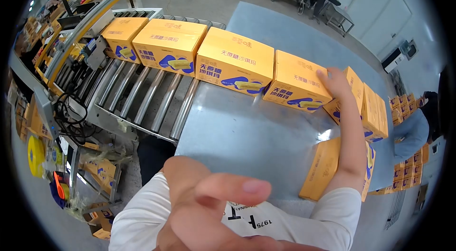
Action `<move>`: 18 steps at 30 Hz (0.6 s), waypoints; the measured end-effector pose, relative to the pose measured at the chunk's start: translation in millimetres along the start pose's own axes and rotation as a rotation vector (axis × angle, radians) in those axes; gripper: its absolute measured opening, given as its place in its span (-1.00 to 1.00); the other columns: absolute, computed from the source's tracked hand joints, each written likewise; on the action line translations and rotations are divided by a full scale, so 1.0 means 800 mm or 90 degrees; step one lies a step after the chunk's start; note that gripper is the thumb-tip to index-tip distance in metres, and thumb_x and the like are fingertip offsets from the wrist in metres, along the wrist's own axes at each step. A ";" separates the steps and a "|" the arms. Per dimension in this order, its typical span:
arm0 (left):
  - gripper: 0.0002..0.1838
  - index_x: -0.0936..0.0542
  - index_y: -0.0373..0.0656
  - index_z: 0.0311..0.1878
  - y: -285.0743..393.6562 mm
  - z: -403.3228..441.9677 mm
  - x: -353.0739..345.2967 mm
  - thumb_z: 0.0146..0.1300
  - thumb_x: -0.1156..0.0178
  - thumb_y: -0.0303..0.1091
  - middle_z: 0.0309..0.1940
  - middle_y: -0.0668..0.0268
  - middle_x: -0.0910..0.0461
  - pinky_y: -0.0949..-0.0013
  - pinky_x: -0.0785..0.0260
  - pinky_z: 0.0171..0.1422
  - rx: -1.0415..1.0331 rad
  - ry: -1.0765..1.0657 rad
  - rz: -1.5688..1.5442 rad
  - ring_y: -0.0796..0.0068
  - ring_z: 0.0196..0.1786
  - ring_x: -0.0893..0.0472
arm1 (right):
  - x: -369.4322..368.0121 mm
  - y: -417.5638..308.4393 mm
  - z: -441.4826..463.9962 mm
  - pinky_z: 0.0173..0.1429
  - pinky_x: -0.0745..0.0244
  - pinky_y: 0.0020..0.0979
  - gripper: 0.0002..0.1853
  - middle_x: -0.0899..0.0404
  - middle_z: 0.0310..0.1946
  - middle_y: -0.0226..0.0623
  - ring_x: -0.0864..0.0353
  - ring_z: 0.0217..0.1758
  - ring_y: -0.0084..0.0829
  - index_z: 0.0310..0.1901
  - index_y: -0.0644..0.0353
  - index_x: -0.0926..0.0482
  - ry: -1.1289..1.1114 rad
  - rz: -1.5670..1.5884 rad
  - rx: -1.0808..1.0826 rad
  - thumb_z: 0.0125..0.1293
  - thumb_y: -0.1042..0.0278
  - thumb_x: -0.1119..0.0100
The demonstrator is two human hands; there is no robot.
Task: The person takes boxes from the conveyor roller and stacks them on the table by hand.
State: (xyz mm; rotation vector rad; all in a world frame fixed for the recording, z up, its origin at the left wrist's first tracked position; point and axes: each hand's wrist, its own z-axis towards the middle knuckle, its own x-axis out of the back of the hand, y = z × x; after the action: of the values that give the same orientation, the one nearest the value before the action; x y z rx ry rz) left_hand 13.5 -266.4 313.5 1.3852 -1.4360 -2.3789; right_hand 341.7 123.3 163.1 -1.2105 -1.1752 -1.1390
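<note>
My right hand (pixel 336 83) is at the far right end of a yellow carton (pixel 295 80), its thumb over the top edge and its other fingers partly hidden. Close to the camera, my left hand (pixel 209 208) is raised in front of my shirt, thumb stretched out and holding nothing. The carton under my right hand ends a row on the metal table, beside another yellow carton (pixel 235 58). Further right, several cartons (pixel 370 108) stand side by side. A carton (pixel 320 170) stands near my right forearm, which partly hides the boxes there.
Two more cartons (pixel 166 39) sit on the roller conveyor (pixel 145 103) at left, by a yellow-framed machine (pixel 102 11). The grey table (pixel 223 141) extends in front of me. A person (pixel 412 132) is beside stacked cartons (pixel 408 175) at right.
</note>
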 end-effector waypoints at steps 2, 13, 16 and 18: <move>-0.76 -0.61 0.23 -0.35 0.013 0.001 0.009 0.51 -0.12 -0.27 -0.49 0.97 -0.55 -0.10 0.00 0.70 0.031 -0.007 0.056 0.71 -0.02 -0.50 | -0.007 -0.010 -0.001 0.60 -0.15 0.12 -0.13 -0.33 0.53 -0.04 -0.27 0.60 0.00 0.49 0.06 -0.42 0.001 -0.052 0.031 0.34 -0.43 -0.14; -0.77 -0.64 0.19 0.12 -0.017 0.033 0.055 0.57 -0.05 -0.31 -0.04 0.99 -0.66 -0.11 0.36 0.79 -0.129 -0.391 -0.022 0.73 0.33 -0.41 | -0.002 -0.043 -0.030 0.68 0.31 0.33 -0.01 -0.24 0.56 -0.14 -0.18 0.65 -0.10 0.62 -0.22 -0.22 -0.013 -0.006 0.154 0.24 -0.51 -0.19; -0.61 -0.49 0.24 0.42 -0.013 0.029 0.053 0.61 0.00 -0.29 0.17 0.92 -0.64 -0.16 0.38 0.79 -0.105 -0.420 -0.043 0.66 0.44 -0.37 | 0.003 -0.043 -0.034 0.68 0.27 0.32 -0.03 -0.38 0.45 -0.16 -0.30 0.57 -0.10 0.60 -0.19 -0.27 -0.006 -0.024 0.152 0.24 -0.49 -0.21; -0.54 -0.42 0.27 0.51 -0.017 0.026 0.066 0.62 0.01 -0.28 0.23 0.89 -0.62 -0.17 0.38 0.78 -0.106 -0.442 -0.061 0.64 0.47 -0.36 | 0.004 -0.043 -0.035 0.68 0.26 0.31 -0.05 -0.41 0.42 -0.16 -0.33 0.54 -0.10 0.59 -0.17 -0.28 -0.005 -0.017 0.154 0.26 -0.48 -0.20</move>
State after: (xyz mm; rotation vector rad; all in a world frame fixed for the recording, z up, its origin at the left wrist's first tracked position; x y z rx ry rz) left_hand -27.2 -267.5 272.0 0.6130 -1.2291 -3.1339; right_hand 308.4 94.2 168.6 -1.0181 -1.2978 -0.9802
